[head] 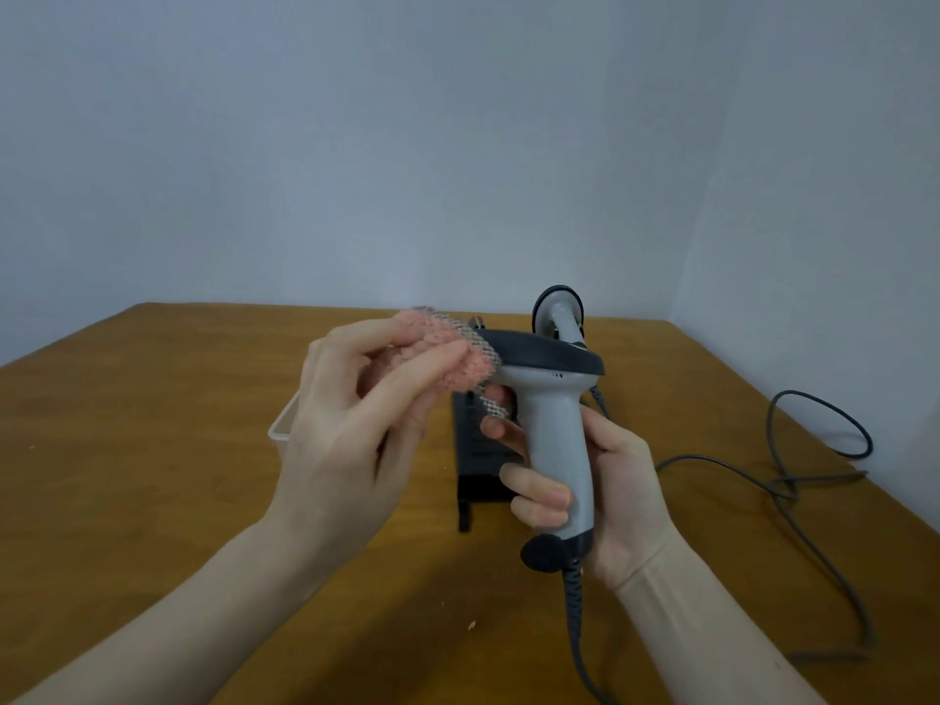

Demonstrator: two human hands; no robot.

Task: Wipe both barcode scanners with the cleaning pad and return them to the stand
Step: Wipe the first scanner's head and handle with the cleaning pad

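**Pad on scanner nose, scanner held mid-air over table**

Right hand (605, 480) fingers curled round the grey handle of the held scanner (552, 399), which is upright and off the table, its dark head pointing left. Left hand (356, 424) pinches the pink cleaning pad (437, 356) between thumb and fingers; the pad's mesh edge touches the left end of the scanner head.

Second scanner (558, 310) sits behind, mostly hidden by the held one; can't tell how it's seated. Black stand (478, 470) on the table (152, 450) directly below the hands. Clear container (281, 424) just left of the stand, mostly hidden by the left hand.

Cable (814, 450) loops across the right side of the table, reaching close to the right edge. The held scanner's own cord (575, 613) hangs down toward the near edge. Left half of the table is bare wood out to the left edge. Wall close behind the far edge.
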